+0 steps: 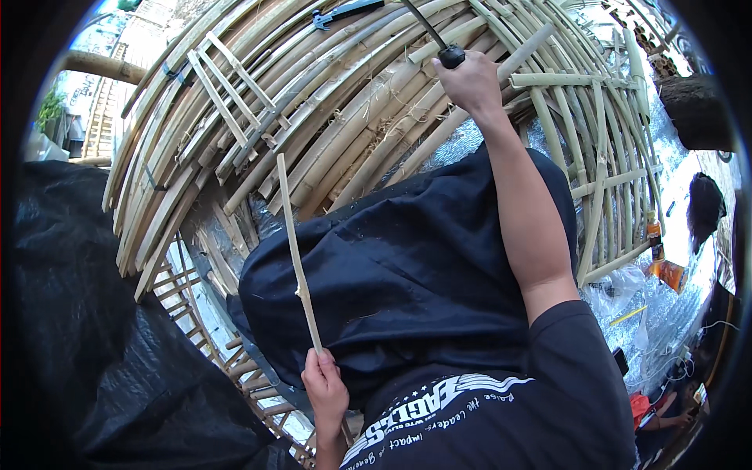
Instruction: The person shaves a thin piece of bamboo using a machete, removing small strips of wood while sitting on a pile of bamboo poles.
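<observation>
My left hand [324,384], low in the picture, is closed round the lower end of a thin bamboo strip [295,258]. The strip stands up across my dark-covered lap and has a knot partway along it. My right arm reaches far forward over the bamboo. In my right hand [472,82] is the black handle of what looks like a long knife [427,27]. Its narrow dark blade points up and left, seen nearly edge-on, and the tip is cut off by the top edge. The knife and the strip are well apart.
Many split bamboo lengths [345,149] lie ahead in a curved pile. A claw hammer [345,12] rests on them. To the right is a bamboo lattice [599,168], with a dark log [697,112] beyond. Black sheeting [86,329] hangs left. Another person's arm [670,421] shows lower right.
</observation>
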A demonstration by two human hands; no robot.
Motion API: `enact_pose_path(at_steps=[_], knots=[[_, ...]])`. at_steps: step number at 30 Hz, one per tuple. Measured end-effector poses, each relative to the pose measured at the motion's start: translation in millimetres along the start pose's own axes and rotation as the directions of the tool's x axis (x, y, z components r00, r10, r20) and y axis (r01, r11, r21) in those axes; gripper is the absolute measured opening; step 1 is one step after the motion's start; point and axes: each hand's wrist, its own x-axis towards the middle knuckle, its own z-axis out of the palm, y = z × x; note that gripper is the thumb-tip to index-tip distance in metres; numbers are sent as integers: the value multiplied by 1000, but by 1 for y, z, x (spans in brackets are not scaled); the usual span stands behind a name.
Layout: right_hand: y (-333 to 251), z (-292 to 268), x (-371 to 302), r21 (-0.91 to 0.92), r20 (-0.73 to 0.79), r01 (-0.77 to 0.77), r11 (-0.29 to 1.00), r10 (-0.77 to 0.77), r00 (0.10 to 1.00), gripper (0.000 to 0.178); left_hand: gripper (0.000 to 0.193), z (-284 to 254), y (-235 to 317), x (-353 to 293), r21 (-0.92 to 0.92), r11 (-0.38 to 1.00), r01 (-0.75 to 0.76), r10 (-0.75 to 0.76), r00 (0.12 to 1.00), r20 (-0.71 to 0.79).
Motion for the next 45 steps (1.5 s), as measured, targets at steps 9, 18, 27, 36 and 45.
enact_pose_path(at_steps=[9,18,27,36,45], knots=[[-68,21,-89,303,176,379,875,-442,880,21,29,20,42,49,72,987,-141,142,990,-9],[-82,21,-115,216,284,529,821,-571,770,14,25,41,75,57,171,948,-270,275,961,-9],[-65,32,-101,-17,209,593,805,-577,789,12,32,50,73,54,155,945,-287,283,958,48],[-58,32,-84,-44,97,589,807,-583,807,14,22,38,74,44,199,930,-308,290,950,116],[-52,37,-73,-92,53,591,802,-588,807,12,21,26,75,36,223,924,-311,285,948,142]])
